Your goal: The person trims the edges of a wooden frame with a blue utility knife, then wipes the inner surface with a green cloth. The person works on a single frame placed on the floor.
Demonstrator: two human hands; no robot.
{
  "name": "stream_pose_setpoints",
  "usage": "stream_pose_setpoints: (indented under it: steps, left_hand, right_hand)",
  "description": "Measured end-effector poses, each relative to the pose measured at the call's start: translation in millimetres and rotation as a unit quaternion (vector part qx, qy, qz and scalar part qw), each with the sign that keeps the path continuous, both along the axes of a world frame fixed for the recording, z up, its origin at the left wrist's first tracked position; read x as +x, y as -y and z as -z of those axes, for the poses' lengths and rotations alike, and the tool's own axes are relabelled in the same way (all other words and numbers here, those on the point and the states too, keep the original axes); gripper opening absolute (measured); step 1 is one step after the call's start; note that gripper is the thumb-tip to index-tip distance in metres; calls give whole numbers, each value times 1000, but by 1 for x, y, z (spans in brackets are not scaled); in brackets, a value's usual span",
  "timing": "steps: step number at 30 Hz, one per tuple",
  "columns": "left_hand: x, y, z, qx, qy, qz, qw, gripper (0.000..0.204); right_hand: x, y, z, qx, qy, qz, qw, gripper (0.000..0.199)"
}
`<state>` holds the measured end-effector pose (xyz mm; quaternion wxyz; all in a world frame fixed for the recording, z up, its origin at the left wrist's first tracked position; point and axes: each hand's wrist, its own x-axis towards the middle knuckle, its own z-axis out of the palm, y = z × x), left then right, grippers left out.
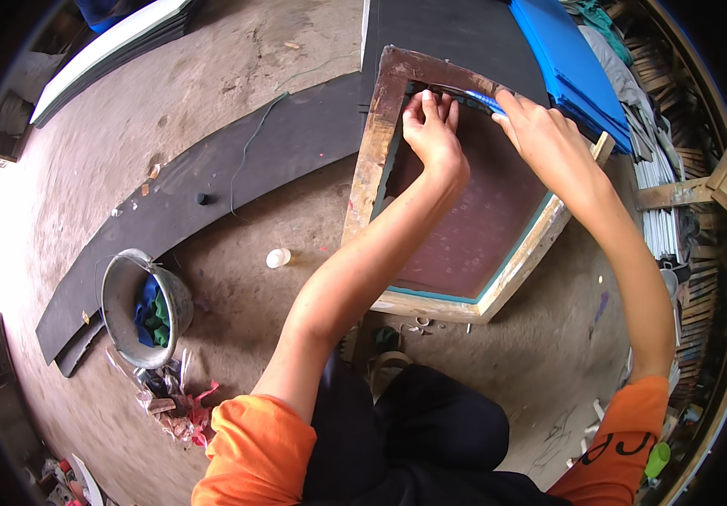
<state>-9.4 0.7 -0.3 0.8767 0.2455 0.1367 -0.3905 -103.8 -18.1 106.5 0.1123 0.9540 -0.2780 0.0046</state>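
A wooden frame (505,295) stretched with a maroon mesh (464,228) lies tilted in front of me, teal strips running along its inner edges. At its far edge my right hand (540,139) grips a slim tool (483,100) with a blue handle; a thin dark part points left along the frame's inner edge. Its exact kind is unclear. My left hand (432,126) is closed at the far left inner corner, just left of the tool's tip. The fingertips are bunched against the mesh edge, and what they pinch is hidden.
To the left stands a metal bucket (179,304) with blue and green cloth, beside plastic scraps (182,413). A small white bottle (278,257) is on the concrete floor. Dark sheets (296,126) lie beyond, with a green string (245,156). Blue sheets (570,72) are stacked far right.
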Motion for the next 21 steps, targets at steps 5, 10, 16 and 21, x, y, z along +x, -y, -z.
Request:
stream_pose_setpoints:
  steps: [5, 10, 16, 21]
  left_hand:
    - [3, -3, 1, 19, 27, 9, 999, 19]
    - [2, -6, -1, 14, 59, 14, 998, 23]
    - [1, -3, -2, 57, 59, -6, 997, 18]
    - [2, 1, -3, 83, 63, -3, 995, 15]
  right_hand:
    - [-8, -10, -12, 27, 43, 24, 998, 20]
    - [-16, -5, -1, 35, 94, -25, 995, 18]
    - [-19, -3, 4, 34, 99, -27, 994, 18]
    - [-18, 0, 10, 39, 101, -32, 994, 19]
